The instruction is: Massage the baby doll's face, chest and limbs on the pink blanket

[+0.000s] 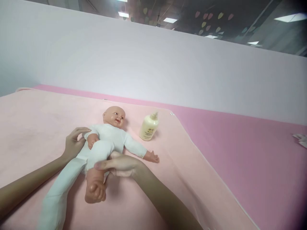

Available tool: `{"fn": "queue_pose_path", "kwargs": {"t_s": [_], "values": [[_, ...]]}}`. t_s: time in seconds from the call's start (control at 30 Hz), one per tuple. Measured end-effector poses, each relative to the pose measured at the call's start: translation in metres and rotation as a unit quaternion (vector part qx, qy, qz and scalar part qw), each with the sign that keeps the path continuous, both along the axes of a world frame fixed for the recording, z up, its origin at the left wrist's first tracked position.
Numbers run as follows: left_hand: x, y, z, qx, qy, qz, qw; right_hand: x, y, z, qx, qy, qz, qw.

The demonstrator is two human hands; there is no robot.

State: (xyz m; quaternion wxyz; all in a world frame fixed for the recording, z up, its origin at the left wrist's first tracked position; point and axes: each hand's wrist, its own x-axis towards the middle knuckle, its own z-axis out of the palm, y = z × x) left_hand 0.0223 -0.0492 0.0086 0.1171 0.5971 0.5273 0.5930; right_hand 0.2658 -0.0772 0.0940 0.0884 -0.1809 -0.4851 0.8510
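The left hand (73, 143) lies open, fingers spread and curved against the side of the baby doll (105, 143), just beside the doll's bent arm and upper body, steadying rather than gripping it. Right of it, the doll lies on its back between the two hands, head pointing away from the person, dressed in a white one-piece suit; its face, both small hands and one bare foot (94, 191) are a glossy peach plastic, and the bare leg sticks out below the right hand while the other leg is covered by a long white sleeve of cloth trailing towards the near edge. The right hand (120, 166) is closed lightly about the doll's bare thigh at the hip, thumb on top and fingers under, touching the hem of the suit. To handle this well, I judge the left hand should keep its flat, broad hold so the body does not roll, and the right should lift from the thigh, not the foot — the soft body looks floppy. Beyond the right hand, near the doll's outstretched arm, a cream pump bottle (149, 127) stands upright on the pale pink blanket (35, 121), which covers a deeper pink bed (240, 153).
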Motion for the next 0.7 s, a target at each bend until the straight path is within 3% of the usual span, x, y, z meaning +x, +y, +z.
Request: {"fn": "queue_pose_path", "kwargs": {"t_s": [0.1, 0.23, 0.37, 0.43, 0.57, 0.7], "values": [[0.001, -0.001, 0.001, -0.012, -0.003, 0.007, 1.0, -0.006, -0.003, -0.007, 0.023, -0.03, 0.043, 0.998], [0.0, 0.005, 0.0, -0.065, -0.12, 0.002, 0.991, -0.015, -0.017, -0.012, 0.191, -0.059, 0.124, 0.972], [-0.003, 0.013, -0.006, -0.044, -0.229, 0.014, 0.972, -0.018, -0.034, -0.011, 0.237, -0.06, 0.15, 0.958], [-0.007, 0.017, -0.01, -0.024, -0.281, 0.025, 0.959, -0.016, -0.047, -0.009, 0.237, -0.089, 0.098, 0.962], [-0.015, 0.025, -0.018, 0.004, -0.357, 0.039, 0.933, -0.012, -0.088, -0.01, 0.151, -0.124, -0.09, 0.977], [-0.017, 0.026, -0.019, 0.011, -0.382, 0.036, 0.923, -0.015, -0.134, -0.03, 0.079, -0.126, -0.23, 0.962]]}}
